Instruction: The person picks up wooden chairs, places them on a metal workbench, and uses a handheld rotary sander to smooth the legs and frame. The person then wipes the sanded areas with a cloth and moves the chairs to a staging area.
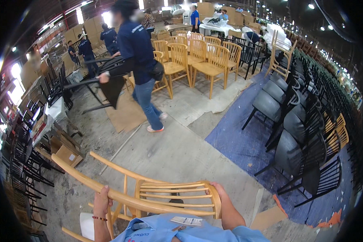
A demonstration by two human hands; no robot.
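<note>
A light wooden chair [161,207] is held on its side in front of my body, its legs toward the left and its slatted part toward the right. My left hand [103,201] is wrapped round a long, rounded wooden piece of the chair. On the right, my right hand [218,192] grips the end rail beside the slats. The fingers are partly hidden by the wood. A red beaded bracelet circles my left wrist.
A person in a navy shirt [139,52] carries a dark chair [115,90] ahead. Wooden chairs [209,60] stand beyond. Rows of black chairs [288,149] line the right on a blue sheet [230,133]. Cardboard boxes [68,155] and stacked dark chairs [30,165] are left.
</note>
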